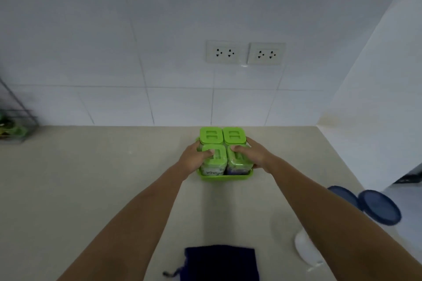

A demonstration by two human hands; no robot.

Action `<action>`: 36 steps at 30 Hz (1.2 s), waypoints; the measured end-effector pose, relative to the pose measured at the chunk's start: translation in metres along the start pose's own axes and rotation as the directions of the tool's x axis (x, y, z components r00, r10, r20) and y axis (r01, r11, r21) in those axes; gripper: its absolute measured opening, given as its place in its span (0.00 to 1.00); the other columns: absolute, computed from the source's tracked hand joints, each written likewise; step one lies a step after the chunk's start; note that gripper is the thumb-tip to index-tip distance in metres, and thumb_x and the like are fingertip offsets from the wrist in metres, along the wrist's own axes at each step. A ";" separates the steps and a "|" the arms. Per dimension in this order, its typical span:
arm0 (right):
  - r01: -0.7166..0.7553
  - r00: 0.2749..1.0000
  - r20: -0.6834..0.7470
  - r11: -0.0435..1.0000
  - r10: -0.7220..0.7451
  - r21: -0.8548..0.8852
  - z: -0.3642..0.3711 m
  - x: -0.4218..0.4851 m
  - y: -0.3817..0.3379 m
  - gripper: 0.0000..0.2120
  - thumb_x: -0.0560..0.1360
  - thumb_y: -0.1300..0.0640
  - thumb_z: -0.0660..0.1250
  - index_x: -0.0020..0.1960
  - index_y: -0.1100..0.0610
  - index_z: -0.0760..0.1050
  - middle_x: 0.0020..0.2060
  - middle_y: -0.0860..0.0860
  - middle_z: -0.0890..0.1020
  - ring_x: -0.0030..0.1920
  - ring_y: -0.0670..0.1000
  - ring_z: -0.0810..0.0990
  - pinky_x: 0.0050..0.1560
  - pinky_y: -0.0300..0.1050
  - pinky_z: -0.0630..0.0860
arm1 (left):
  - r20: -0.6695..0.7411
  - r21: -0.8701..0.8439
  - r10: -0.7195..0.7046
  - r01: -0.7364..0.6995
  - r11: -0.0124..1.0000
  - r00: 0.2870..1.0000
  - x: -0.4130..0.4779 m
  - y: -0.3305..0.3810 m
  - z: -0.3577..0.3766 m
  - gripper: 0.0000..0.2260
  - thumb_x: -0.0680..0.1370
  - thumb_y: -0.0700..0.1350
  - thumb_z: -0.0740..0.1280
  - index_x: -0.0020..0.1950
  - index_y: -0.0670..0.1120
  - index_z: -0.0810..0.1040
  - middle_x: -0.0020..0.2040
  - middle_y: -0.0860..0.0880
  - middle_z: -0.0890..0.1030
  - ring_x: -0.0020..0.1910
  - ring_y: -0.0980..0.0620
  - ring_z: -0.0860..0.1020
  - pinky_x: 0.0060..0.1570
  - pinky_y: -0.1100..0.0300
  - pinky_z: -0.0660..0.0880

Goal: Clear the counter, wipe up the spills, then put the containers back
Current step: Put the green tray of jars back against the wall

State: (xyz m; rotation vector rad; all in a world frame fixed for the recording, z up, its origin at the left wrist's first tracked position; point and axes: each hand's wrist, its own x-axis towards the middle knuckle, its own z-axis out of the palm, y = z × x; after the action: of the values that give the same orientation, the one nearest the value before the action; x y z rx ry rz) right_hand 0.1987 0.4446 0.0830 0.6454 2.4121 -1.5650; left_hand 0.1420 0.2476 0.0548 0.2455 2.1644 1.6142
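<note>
Head view. Both hands grip a green tray [225,177] carrying four green-lidded containers [223,150] in a two-by-two block, at the back of the beige worktop [91,178] near the tiled wall [159,52]. The left hand [194,158] wraps the tray's left side, the right hand [253,154] its right; fingers [239,149] of both curl closed, thumbs pressed on the near lids. A dark blue cloth [220,262] lies at the near edge. Two blue lids [379,206] lie to the right.
</note>
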 end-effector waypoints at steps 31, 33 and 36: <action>0.048 0.998 -0.038 0.996 -0.051 -0.071 0.288 0.156 -0.140 0.28 0.64 0.36 0.68 0.61 0.42 0.72 0.57 0.47 0.82 0.58 0.53 0.79 0.64 0.52 0.73 | -0.353 -0.135 -0.136 0.093 0.986 0.925 0.082 -0.099 -0.283 0.17 0.68 0.48 0.63 0.55 0.55 0.81 0.51 0.49 0.84 0.50 0.48 0.81 0.57 0.51 0.77; 0.039 0.999 -0.024 0.997 -0.041 -0.061 0.287 0.156 -0.142 0.26 0.66 0.38 0.69 0.62 0.42 0.71 0.57 0.47 0.81 0.58 0.53 0.79 0.64 0.51 0.73 | -0.351 -0.125 -0.142 0.104 0.987 0.925 0.082 -0.100 -0.282 0.16 0.69 0.48 0.63 0.55 0.55 0.80 0.51 0.49 0.84 0.51 0.47 0.81 0.58 0.50 0.76; 0.033 0.999 0.031 0.999 -0.032 -0.029 0.285 0.155 -0.143 0.26 0.69 0.42 0.69 0.65 0.45 0.69 0.60 0.49 0.80 0.58 0.53 0.79 0.64 0.51 0.73 | -0.353 -0.081 -0.178 0.160 0.984 0.918 0.083 -0.096 -0.281 0.13 0.73 0.48 0.62 0.55 0.52 0.80 0.53 0.47 0.83 0.53 0.45 0.80 0.58 0.51 0.75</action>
State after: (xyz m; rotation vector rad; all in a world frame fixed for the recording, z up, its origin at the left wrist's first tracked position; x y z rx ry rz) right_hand -0.0242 0.1769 0.0197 0.5759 2.4310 -1.5365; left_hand -0.0443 0.0062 0.0101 -0.2695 2.3258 1.7158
